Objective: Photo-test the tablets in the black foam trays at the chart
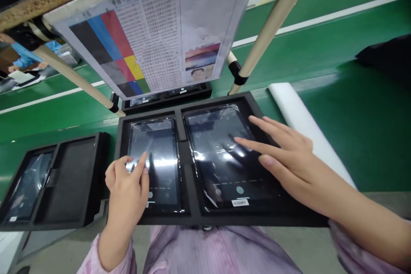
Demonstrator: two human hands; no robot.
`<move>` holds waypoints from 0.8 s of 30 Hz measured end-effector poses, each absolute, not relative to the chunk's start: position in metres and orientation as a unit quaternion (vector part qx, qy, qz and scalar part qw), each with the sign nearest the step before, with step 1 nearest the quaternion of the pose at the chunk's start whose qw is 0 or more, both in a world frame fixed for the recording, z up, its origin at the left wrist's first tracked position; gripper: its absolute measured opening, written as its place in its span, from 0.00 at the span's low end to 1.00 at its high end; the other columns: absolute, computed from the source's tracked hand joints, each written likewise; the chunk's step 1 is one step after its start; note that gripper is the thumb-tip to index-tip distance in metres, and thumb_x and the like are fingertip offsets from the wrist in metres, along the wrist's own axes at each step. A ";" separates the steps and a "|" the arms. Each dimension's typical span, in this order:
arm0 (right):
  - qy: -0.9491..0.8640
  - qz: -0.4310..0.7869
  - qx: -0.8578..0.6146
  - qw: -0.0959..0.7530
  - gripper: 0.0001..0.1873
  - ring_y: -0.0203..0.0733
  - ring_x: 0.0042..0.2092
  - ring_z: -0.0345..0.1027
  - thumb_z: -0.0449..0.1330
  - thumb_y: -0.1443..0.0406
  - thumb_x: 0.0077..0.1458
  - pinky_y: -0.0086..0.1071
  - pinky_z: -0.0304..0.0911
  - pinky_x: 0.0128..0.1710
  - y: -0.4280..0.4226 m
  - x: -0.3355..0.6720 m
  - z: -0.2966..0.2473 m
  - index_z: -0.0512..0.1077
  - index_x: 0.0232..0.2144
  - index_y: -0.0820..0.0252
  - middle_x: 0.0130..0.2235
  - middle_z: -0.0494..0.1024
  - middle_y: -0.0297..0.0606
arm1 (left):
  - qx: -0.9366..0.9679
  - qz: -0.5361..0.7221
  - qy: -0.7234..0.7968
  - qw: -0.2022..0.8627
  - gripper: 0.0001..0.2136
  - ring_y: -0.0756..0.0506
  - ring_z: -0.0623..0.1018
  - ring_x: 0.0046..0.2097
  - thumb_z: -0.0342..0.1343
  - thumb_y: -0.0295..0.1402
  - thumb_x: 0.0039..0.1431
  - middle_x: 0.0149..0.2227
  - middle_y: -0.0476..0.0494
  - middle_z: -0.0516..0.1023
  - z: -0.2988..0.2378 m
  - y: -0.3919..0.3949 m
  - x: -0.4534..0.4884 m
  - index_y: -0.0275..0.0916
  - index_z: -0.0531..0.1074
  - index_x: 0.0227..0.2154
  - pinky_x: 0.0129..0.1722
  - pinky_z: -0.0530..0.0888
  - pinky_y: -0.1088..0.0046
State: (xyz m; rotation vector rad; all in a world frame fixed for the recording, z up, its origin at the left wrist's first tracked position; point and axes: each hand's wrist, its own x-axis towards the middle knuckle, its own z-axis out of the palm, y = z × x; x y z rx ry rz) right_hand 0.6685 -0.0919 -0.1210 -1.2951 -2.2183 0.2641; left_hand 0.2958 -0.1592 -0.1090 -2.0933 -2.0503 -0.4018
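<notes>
Two dark tablets lie side by side in a black foam tray [188, 171] in front of me. Clear film covers both screens, and each shows a round pale button near its lower edge. Over the left tablet [163, 145] is my left hand [128, 188], its index finger stretched out at the screen and the other fingers partly curled. My right hand [289, 158] hovers at the right tablet [218, 150] with its fingers spread, the index fingertip over the screen. Neither hand holds anything. Whether the fingertips touch the glass I cannot tell.
A printed test chart [154, 38] hangs on a pole frame [279, 21] above the tray. Behind it sits another tray of tablets [205, 90]. At left, a second black tray [69, 184] holds one tablet. White foam [308, 132] lies right; a person in blue [25, 58] works far left.
</notes>
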 end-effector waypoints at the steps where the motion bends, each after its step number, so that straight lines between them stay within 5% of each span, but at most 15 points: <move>1: -0.818 0.098 -0.498 0.273 0.21 0.63 0.69 0.53 0.47 0.55 0.69 0.66 0.53 0.61 -0.096 0.671 -0.123 0.73 0.57 0.36 0.69 0.59 0.32 | -0.704 -0.131 -0.693 0.083 0.16 0.35 0.65 0.52 0.52 0.33 0.64 0.49 0.34 0.67 -0.112 -0.159 0.296 0.46 0.79 0.52 0.53 0.65 0.45; 9: -0.778 0.079 -0.549 0.297 0.21 0.56 0.65 0.59 0.48 0.61 0.69 0.56 0.60 0.61 -0.111 0.671 -0.129 0.82 0.44 0.52 0.66 0.66 0.43 | -0.724 -0.200 -0.651 0.104 0.15 0.33 0.64 0.50 0.51 0.38 0.65 0.47 0.34 0.66 -0.116 -0.159 0.301 0.43 0.79 0.48 0.53 0.63 0.46; 17: -0.797 0.047 -0.541 0.266 0.20 0.61 0.66 0.59 0.49 0.60 0.69 0.59 0.59 0.59 -0.109 0.669 -0.130 0.81 0.47 0.49 0.67 0.64 0.41 | -0.754 -0.174 -0.629 0.078 0.15 0.34 0.65 0.51 0.53 0.34 0.64 0.49 0.34 0.66 -0.113 -0.158 0.318 0.45 0.81 0.48 0.54 0.62 0.46; 24: -0.707 0.104 -0.589 0.378 0.23 0.54 0.62 0.66 0.47 0.58 0.70 0.50 0.62 0.61 -0.114 0.671 -0.134 0.79 0.51 0.58 0.65 0.65 0.48 | -0.763 -0.135 -0.627 0.080 0.16 0.33 0.64 0.52 0.53 0.31 0.63 0.49 0.34 0.65 -0.106 -0.159 0.332 0.47 0.79 0.51 0.53 0.64 0.47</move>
